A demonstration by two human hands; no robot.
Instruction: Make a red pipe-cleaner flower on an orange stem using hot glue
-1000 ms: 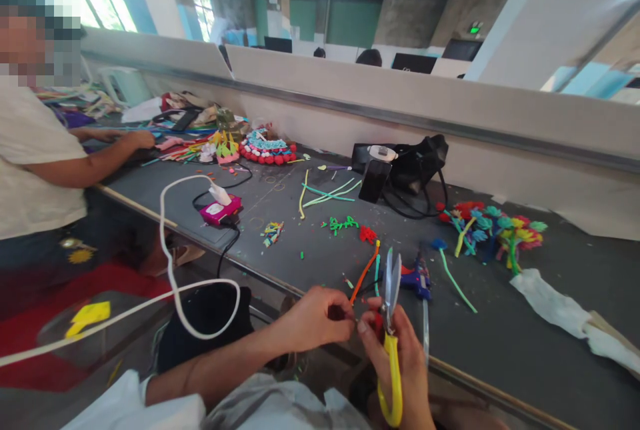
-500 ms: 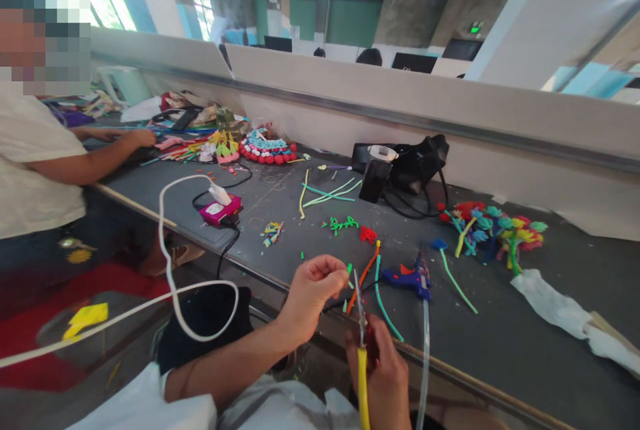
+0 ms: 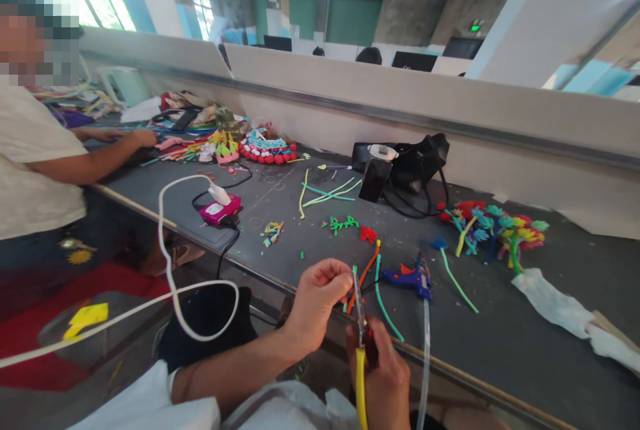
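My left hand [image 3: 320,300] is closed in a pinch beside the blade tips, holding a small green pipe cleaner piece [image 3: 355,270] that is mostly hidden. Scissors [image 3: 361,377] with a yellow handle are gripped in my right hand [image 3: 385,370]; their blades point up and touch or lie right by the green piece. Just past the blades lie an orange pipe cleaner [image 3: 371,271] and a teal one [image 3: 383,303]. A blue glue gun [image 3: 410,278] rests to their right. Small red [image 3: 368,235] and green fuzzy shapes [image 3: 343,223] sit farther back.
Loose pipe cleaners [image 3: 327,195], a pile of cut bits [image 3: 273,233] and a magenta power block [image 3: 220,209] lie on the dark table [image 3: 310,163]. A black bag [image 3: 423,163] stands behind. Pipe cleaner flowers [image 3: 500,227] are at right. A white cable [image 3: 167,263] loops left, near another person [image 3: 35,163].
My left hand has shifted slightly right, closer to the scissors. The green piece now shows at the blade tips, and the blades look closer together.
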